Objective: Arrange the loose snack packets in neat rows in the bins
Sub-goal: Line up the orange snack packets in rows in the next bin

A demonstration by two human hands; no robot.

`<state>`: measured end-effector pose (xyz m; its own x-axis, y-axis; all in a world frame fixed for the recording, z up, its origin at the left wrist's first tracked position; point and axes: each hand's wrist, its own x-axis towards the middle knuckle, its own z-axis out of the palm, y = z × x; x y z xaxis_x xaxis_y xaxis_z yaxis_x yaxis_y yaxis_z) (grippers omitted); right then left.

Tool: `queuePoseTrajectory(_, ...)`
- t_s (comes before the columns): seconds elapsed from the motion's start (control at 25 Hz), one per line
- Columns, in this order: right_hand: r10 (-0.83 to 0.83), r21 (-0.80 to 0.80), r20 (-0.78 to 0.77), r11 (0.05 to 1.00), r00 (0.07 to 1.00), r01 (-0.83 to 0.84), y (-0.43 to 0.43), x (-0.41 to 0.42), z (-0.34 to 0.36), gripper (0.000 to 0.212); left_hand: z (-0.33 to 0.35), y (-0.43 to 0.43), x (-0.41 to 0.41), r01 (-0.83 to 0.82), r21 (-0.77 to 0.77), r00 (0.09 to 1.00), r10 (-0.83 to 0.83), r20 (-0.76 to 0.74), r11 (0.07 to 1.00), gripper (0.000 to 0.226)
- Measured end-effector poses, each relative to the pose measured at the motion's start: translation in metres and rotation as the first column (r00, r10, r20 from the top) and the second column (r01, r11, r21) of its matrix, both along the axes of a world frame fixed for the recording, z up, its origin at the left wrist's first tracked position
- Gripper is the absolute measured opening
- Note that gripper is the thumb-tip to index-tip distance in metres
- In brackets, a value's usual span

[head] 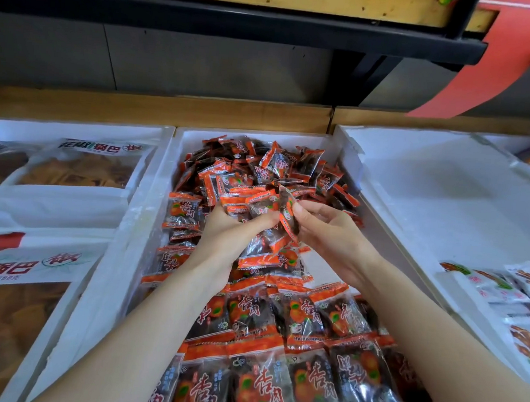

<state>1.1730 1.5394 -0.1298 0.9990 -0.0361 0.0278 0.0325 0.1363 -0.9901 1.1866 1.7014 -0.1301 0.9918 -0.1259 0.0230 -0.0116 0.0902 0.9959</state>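
Observation:
A white foam bin [160, 172] in the middle holds many small orange-and-black snack packets. Its near half has packets lying in rows [304, 319]; its far half is a loose heap [270, 166]. My left hand [225, 232] grips a bunch of packets [262, 248] above the bin's middle. My right hand [328, 235] pinches one packet [289, 214] by its edge, right beside the left hand's bunch.
A foam bin on the left [54, 326] holds large bags of yellow crisps [80, 168]. On the right is a white bin [450, 191] with white snack packets [523, 307] at its near end. A wooden ledge, a dark shelf and a red tag [499, 67] stand behind.

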Motion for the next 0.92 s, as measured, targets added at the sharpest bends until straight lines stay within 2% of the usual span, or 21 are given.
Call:
queuePoseTrajectory(0.12, -0.113, -0.214, 0.127, 0.967, 0.985, 0.139, 0.0, -0.005, 0.006, 0.042, 0.003, -0.001, -0.007, 0.024, -0.068, 1.0, -0.023, 0.012, 0.997, 0.022)
queuePoseTrajectory(0.2, -0.105, -0.352, 0.277, 0.914, 0.955, 0.202, 0.002, -0.01, 0.009, 0.04, 0.004, 0.0, -0.01, 0.019, -0.075, 1.0, -0.017, 0.025, 0.997, 0.021)
queuePoseTrajectory(0.32, -0.063, -0.386, 0.365, 0.898, 0.929, 0.213, 0.005, -0.013, 0.011, 0.04, 0.004, 0.0, -0.012, 0.033, -0.047, 0.998, -0.03, 0.05, 0.998, 0.023)
queuePoseTrajectory(0.4, -0.043, -0.376, 0.351, 0.909, 0.935, 0.183, 0.005, -0.013, 0.011, 0.038, 0.001, -0.001, -0.014, 0.05, -0.013, 0.997, -0.049, 0.067, 0.999, 0.036)
queuePoseTrajectory(0.48, -0.01, -0.389, 0.312, 0.911, 0.95, 0.137, 0.006, -0.013, 0.009, 0.034, -0.004, -0.003, -0.015, 0.067, 0.035, 0.996, -0.069, 0.06, 0.997, 0.059)
queuePoseTrajectory(0.64, 0.068, -0.354, 0.278, 0.935, 0.958, 0.037, -0.002, -0.009, 0.012, 0.014, -0.007, -0.01, -0.014, 0.057, 0.01, 0.998, -0.057, 0.021, 0.998, 0.073)
queuePoseTrajectory(0.72, -0.03, -0.329, 0.326, 0.933, 0.945, 0.143, -0.018, -0.004, 0.019, 0.014, -0.003, -0.01, -0.011, 0.021, -0.023, 1.0, -0.021, 0.0, 1.0, 0.084)
queuePoseTrajectory(0.76, -0.137, -0.357, 0.337, 0.897, 0.931, 0.261, -0.028, -0.001, 0.021, 0.015, -0.002, -0.009, -0.009, 0.012, -0.032, 1.0, -0.012, 0.001, 0.999, 0.087)
queuePoseTrajectory(0.8, -0.248, -0.45, 0.334, 0.806, 0.909, 0.385, -0.04, 0.003, 0.019, 0.015, 0.0, -0.008, -0.007, 0.012, -0.047, 1.0, -0.012, 0.004, 0.999, 0.087)
queuePoseTrajectory(0.84, -0.318, -0.606, 0.315, 0.658, 0.894, 0.448, -0.05, 0.007, 0.014, 0.015, 0.001, -0.007, -0.004, 0.002, -0.066, 1.0, -0.003, -0.002, 0.998, 0.09)
queuePoseTrajectory(0.88, -0.335, -0.768, 0.271, 0.49, 0.902, 0.413, -0.06, 0.011, 0.005, 0.014, 0.002, -0.005, -0.004, -0.006, -0.078, 1.0, 0.005, -0.014, 0.997, 0.097)
queuePoseTrajectory(0.92, -0.313, -0.888, 0.194, 0.347, 0.93, 0.302, -0.065, 0.015, -0.004, 0.016, 0.002, -0.005, -0.003, -0.018, -0.083, 1.0, 0.016, -0.024, 0.996, 0.103)
